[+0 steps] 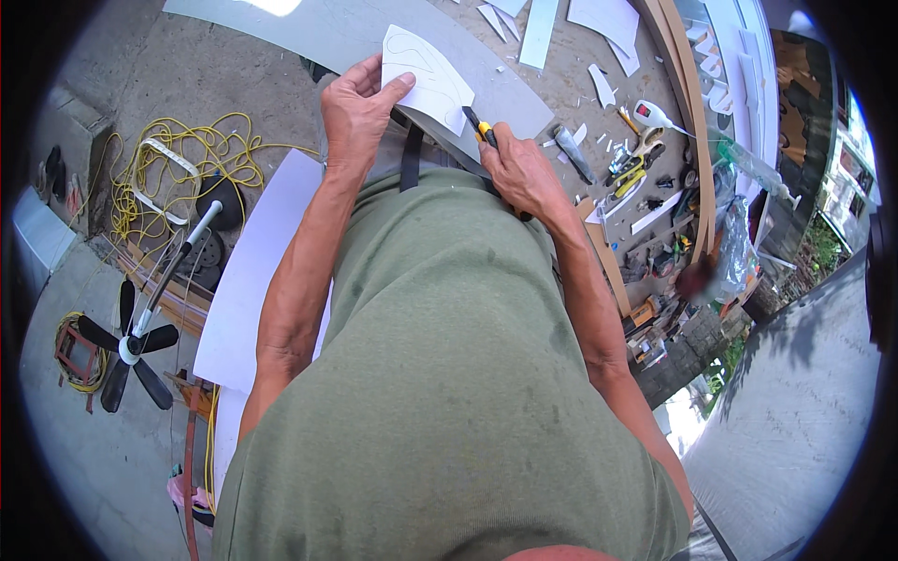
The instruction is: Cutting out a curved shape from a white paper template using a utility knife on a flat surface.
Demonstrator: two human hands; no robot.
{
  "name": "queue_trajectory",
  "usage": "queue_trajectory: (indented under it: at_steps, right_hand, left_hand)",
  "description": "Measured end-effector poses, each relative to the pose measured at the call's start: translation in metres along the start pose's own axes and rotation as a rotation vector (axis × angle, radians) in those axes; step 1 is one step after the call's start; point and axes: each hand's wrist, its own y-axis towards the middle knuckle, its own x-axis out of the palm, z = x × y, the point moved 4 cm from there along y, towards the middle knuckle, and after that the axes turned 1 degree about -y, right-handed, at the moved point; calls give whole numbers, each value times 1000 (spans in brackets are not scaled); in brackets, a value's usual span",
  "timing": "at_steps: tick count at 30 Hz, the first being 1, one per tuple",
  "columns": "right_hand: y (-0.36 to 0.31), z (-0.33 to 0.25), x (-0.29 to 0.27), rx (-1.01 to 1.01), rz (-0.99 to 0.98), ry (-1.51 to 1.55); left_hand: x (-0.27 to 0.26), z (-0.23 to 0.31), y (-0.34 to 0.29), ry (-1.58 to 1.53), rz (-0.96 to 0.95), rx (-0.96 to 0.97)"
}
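At twelve o'clock, the left hand (pixel 356 110) pinches a white sheet (pixel 426 79), the right hand (pixel 526 170) curls tight round a cutter (pixel 484 129) at the sheet's four-o'clock corner, and apparent trimming next calls for steady guidance.

A soft olive-green fabric shirt with short sleeves (pixel 449 374) fills the lower centre of the frame. Creases curve across its upper part, small darker patches mottle the cloth, and its rounded hem lies at upper centre. A narrow black strap (pixel 411 161) shows just beyond that hem. The left sleeve (pixel 236 472), lower left, and right sleeve (pixel 662 510), lower right, end above the elbows, leaving the lean, sinewy left forearm (pixel 304 262) and right forearm (pixel 589 280) bare.
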Motion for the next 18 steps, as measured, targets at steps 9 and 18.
queue_trajectory:
  at_steps: [9,18]
  right_hand:
    - [-14,3,-1,-89,53,49]
    - [-24,21,-5,-72,10,232]
  left_hand:
    - [10,-9,4,-232,-110,-15]
    - [30,2,5,-212,-157,-25]
